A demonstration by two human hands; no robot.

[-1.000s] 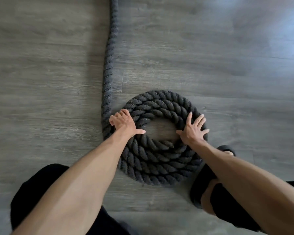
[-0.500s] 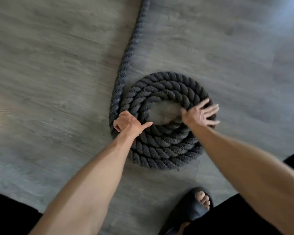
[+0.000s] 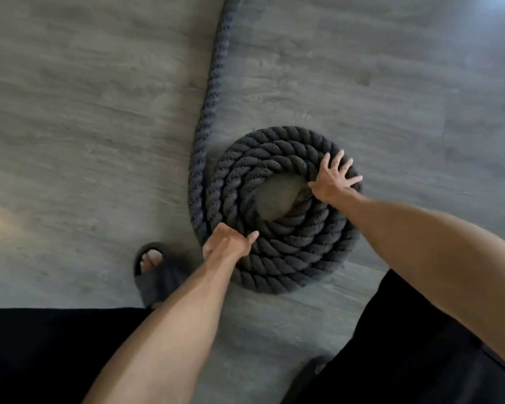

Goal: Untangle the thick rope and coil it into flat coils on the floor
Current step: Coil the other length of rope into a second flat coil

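Grey wood-look floor (image 3: 85, 118) fills the view, and you stand over it in black shorts (image 3: 41, 345), with your left foot in a dark sandal (image 3: 161, 282) just left of the coil.

Your left arm reaches forward to the near-left edge of the rope (image 3: 289, 252). Your left hand (image 3: 228, 243) grips the outermost turn there, with its fingers curled down over the outside of the strand and its thumb lying to the right across the coil. Your right arm comes in from the right, and your right hand (image 3: 331, 182) presses flat on the coil's right side. Its fingers are straight and spread, pointing away from you, and its thumb sits at the rim of the central hole.

Half a second ago your left hand was higher on the coil's left side; now it is down at the near-left edge, and the loose strand lies farther round the left rim. Your right hand's fingers pointed to the right then and now point more away from you. The sandalled foot seen then was below the coil.

The coil lies flat on the floor between your hands, several turns wide, with bare floor showing in its centre. The free length runs from the top edge of the view towards you, leans slightly left, then curves round the coil's left side into your left hand.
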